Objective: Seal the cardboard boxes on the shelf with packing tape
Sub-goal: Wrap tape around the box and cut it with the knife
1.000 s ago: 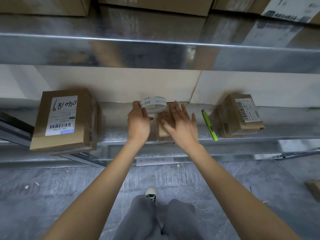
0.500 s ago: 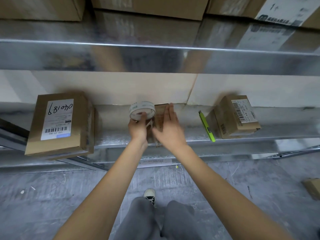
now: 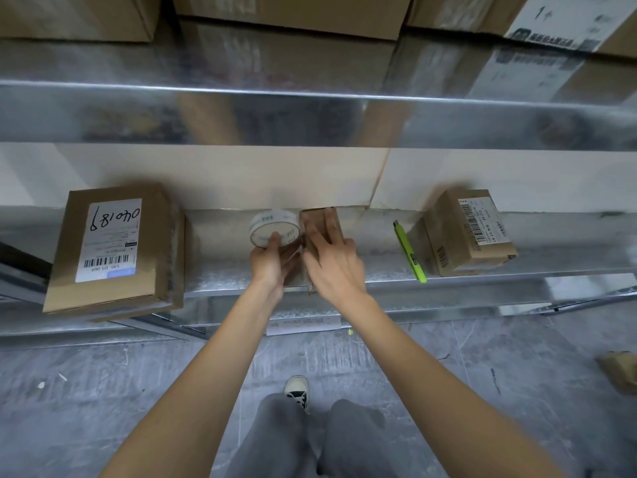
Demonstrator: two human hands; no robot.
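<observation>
A small brown cardboard box (image 3: 320,220) stands in the middle of the metal shelf (image 3: 220,267). My right hand (image 3: 332,260) lies flat on it with straight fingers pressing its top. Just left of the box, my left hand (image 3: 272,263) grips a roll of white printed packing tape (image 3: 274,227), held on edge against the box's left side. A larger labelled box (image 3: 113,250) marked "04018" sits at the shelf's left. Another labelled box (image 3: 465,231) sits tilted at the right.
A lime-green utility knife (image 3: 410,253) lies on the shelf between the small box and the right box. Large cartons (image 3: 286,12) fill the upper shelf. A small box (image 3: 620,370) lies on the grey floor at right. My legs and a shoe (image 3: 296,391) are below.
The tape roll in my left hand has shifted left and down beside the small box. My right hand has slid forward along the box's top.
</observation>
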